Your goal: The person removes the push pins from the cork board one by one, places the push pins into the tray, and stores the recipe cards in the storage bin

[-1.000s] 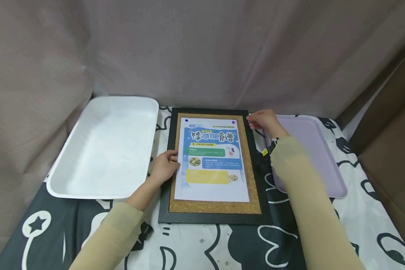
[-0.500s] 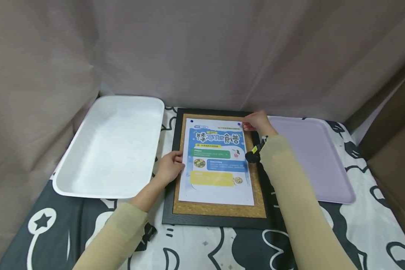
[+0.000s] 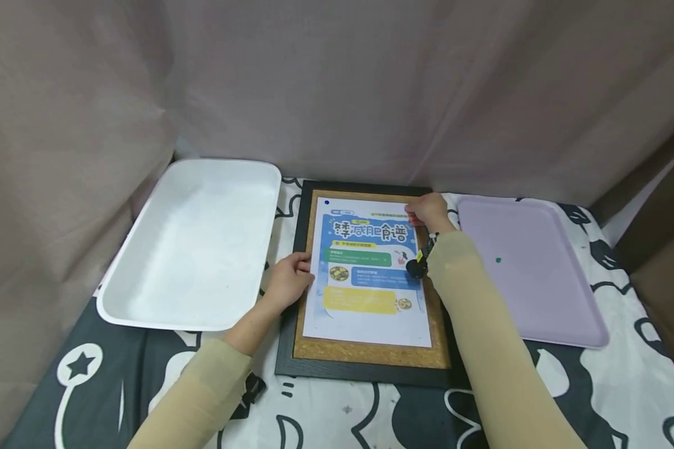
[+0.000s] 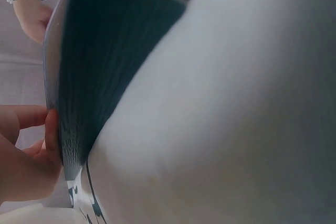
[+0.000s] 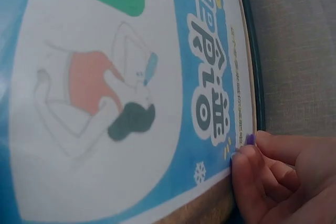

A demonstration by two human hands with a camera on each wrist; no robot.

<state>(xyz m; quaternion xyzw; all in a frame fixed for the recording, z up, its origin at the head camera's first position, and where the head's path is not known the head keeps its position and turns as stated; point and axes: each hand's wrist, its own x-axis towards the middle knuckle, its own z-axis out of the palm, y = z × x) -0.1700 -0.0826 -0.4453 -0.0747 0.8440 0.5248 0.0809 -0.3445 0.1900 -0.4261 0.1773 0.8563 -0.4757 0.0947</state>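
A corkboard (image 3: pixel 371 356) in a black frame (image 3: pixel 371 373) lies on the cloth. On it is a printed poster (image 3: pixel 365 324) with blue, green and yellow panels. My right hand (image 3: pixel 431 213) is at the poster's top right corner. Seen from the right wrist, its thumb and finger pinch a small purple pushpin (image 5: pixel 250 139) against the corner. A dark blue pushpin (image 3: pixel 327 202) sits in the top left corner. My left hand (image 3: pixel 288 282) rests across the left side of the frame, fingertips at the paper's left edge; the left wrist view shows those fingers (image 4: pixel 31 114) beside the dark frame side.
To the left is a large white tray (image 3: pixel 196 249). A shallow lilac tray (image 3: pixel 545 280) stands to the right, with a small green pushpin (image 3: pixel 498 260) in it. Under everything lies a black-and-white patterned cloth (image 3: pixel 326 411). A grey-brown curtain (image 3: pixel 342 87) hangs behind.
My right hand has moved left from the frame's edge onto the top right pushpin and now covers it in the head view. The left hand keeps its place. The head view has shifted slightly.
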